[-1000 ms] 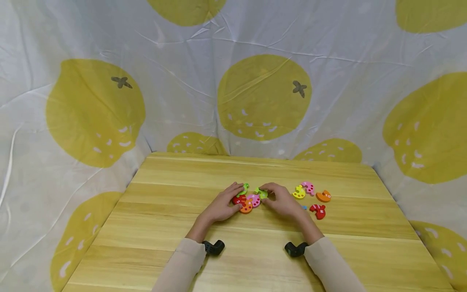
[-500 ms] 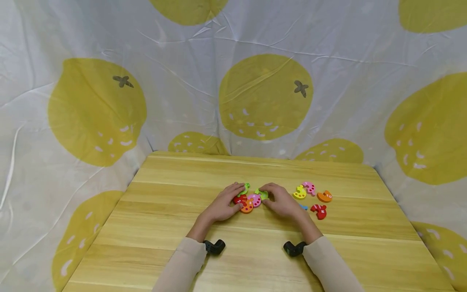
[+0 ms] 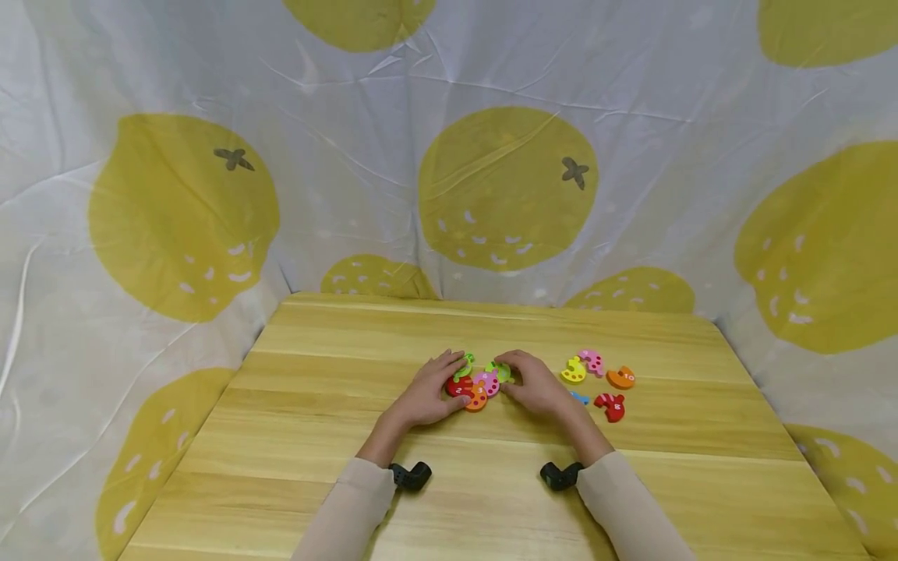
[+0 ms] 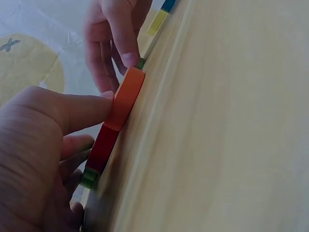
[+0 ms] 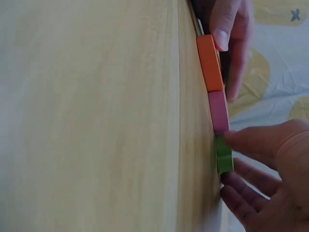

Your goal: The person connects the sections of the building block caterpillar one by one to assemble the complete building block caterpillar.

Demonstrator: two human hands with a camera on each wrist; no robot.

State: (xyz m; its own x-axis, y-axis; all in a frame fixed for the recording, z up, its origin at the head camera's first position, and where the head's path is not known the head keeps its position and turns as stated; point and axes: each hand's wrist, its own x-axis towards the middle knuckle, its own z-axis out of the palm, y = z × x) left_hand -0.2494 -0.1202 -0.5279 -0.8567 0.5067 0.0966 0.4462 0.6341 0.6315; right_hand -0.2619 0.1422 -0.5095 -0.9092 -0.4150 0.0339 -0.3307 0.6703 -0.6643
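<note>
Numbered wooden puzzle pieces lie joined in a curved row on the table. The row has a green end piece point(image 3: 464, 369), a red piece point(image 3: 457, 387) marked 2, an orange piece point(image 3: 478, 400) marked 3 and a pink piece point(image 3: 489, 384). My left hand point(image 3: 423, 395) holds this row, thumb against the orange piece's edge and fingers over the green end. My right hand point(image 3: 539, 386) pinches another green piece point(image 5: 224, 155) between thumb and fingers, right up against the pink piece's side. The fingers partly cover that green piece in the head view.
Right of my right hand lie loose pieces: yellow point(image 3: 573, 372), pink point(image 3: 592, 361), orange point(image 3: 620, 378) marked 10, red point(image 3: 611, 407) and a partly hidden blue one point(image 3: 580, 397). A lemon-print cloth point(image 3: 351, 179) hangs behind the wooden table point(image 3: 337, 374).
My right hand has shifted slightly left, turning the green piece a little against the pink one. The left hand stays on the row, and the loose pieces have not moved.
</note>
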